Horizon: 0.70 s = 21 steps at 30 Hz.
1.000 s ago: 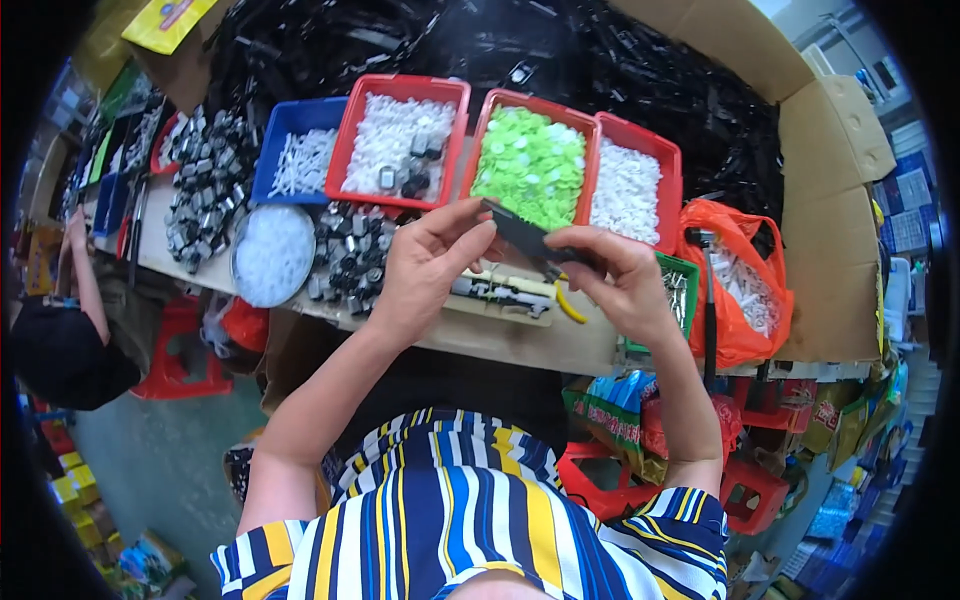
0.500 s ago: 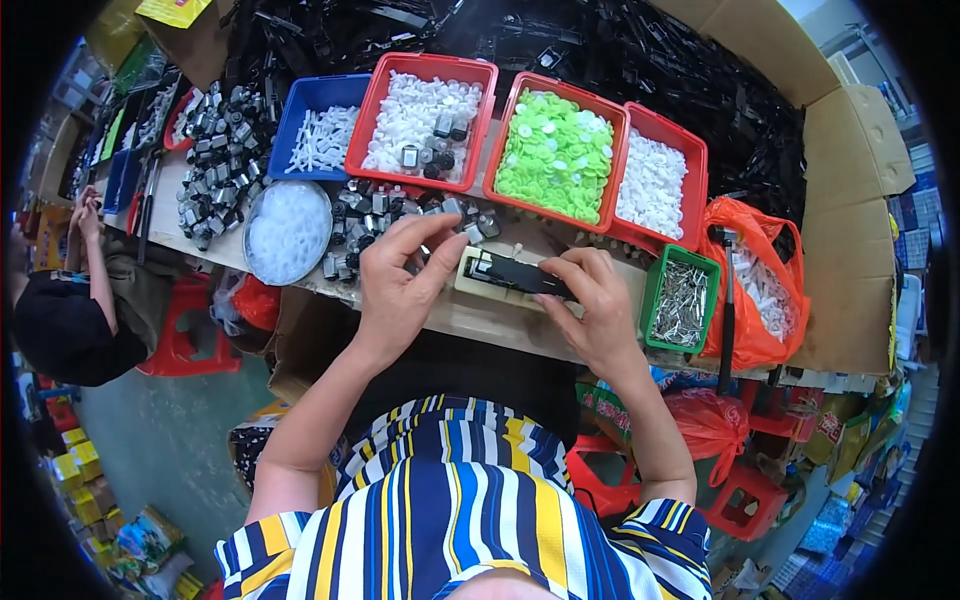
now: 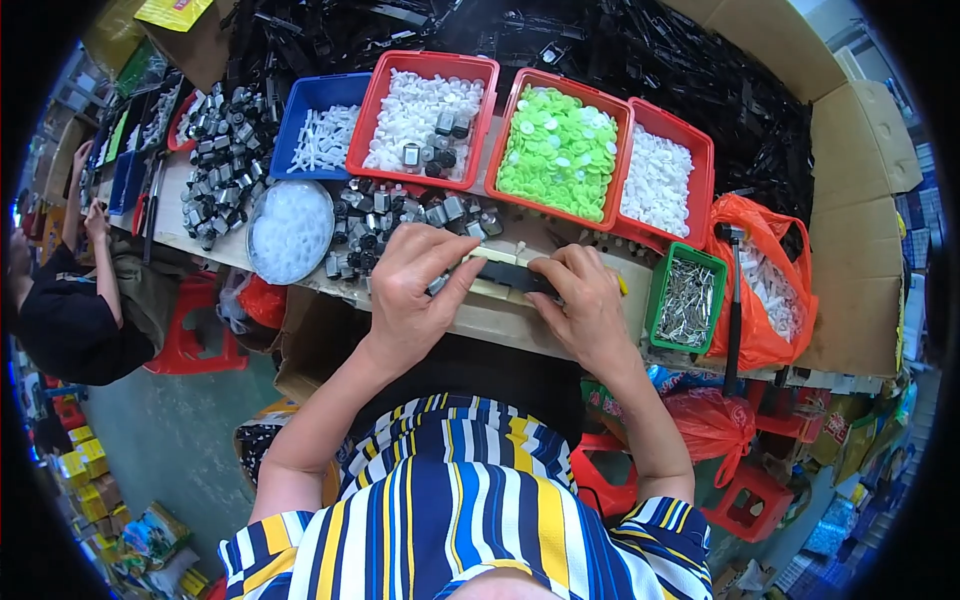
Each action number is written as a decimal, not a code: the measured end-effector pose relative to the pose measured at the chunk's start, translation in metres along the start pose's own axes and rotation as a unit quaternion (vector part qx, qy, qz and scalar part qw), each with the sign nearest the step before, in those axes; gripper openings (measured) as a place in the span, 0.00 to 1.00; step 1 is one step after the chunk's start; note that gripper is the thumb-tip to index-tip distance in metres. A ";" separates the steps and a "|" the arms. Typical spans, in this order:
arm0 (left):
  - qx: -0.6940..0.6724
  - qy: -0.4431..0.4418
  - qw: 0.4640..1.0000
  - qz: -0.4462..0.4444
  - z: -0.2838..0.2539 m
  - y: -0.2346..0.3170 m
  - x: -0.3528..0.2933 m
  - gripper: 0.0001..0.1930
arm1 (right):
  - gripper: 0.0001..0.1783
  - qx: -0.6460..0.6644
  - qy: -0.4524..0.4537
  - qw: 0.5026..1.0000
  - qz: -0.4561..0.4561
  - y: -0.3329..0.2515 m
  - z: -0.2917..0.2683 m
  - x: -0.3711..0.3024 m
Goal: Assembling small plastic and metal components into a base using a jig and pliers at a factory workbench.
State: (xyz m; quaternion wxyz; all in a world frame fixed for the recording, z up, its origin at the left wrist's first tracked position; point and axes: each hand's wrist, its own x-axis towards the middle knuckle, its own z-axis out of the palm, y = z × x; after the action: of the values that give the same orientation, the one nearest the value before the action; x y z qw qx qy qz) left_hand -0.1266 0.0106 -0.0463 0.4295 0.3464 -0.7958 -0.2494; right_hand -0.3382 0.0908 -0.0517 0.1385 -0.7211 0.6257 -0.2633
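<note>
A pale cream block (image 3: 490, 290) lies at the near edge of the workbench, with a long black plastic part (image 3: 510, 275) on it. The thumb and fingers of my left hand (image 3: 415, 290) close on the left end of the black part. At its right end, the fingers and thumb of my right hand (image 3: 580, 300) grip it too. My fingers cover both ends of the part. A small silver-and-black motor (image 3: 437, 284) shows just under my left hand. Small silver-and-black motors (image 3: 372, 207) are heaped behind that hand.
Behind my hands stand a blue bin (image 3: 283, 130), red bins (image 3: 493, 110) of white and green pieces, and a clear round tub (image 3: 290, 232). To the right are a green bin (image 3: 722, 285) of metal pins, a hammer (image 3: 735, 310) and an orange bag (image 3: 790, 345). Another person (image 3: 75, 320) sits at left.
My left hand has moved right, from open beside the block to closing on the black part. The part now sits flatter, its top turned up. My right hand has shifted slightly left.
</note>
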 end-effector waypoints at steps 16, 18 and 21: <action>0.114 -0.146 0.949 0.256 0.042 -0.017 -0.020 0.15 | 0.16 -0.070 0.166 0.979 0.093 0.046 -0.065 -0.027; 0.118 -0.149 0.945 0.266 0.043 -0.014 -0.018 0.13 | 0.13 -0.183 0.231 0.939 0.175 0.077 -0.096 -0.052; 0.119 -0.127 0.946 0.275 0.049 -0.014 -0.019 0.13 | 0.08 -0.313 0.207 0.897 0.235 0.120 -0.123 -0.092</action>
State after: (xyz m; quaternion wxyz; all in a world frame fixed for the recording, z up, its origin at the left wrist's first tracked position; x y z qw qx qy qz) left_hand -0.1567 0.0209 -0.0907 0.3322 0.1283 -0.9320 -0.0674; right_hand -0.5131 0.1749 -0.0327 -0.1688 -0.4888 0.8414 -0.1568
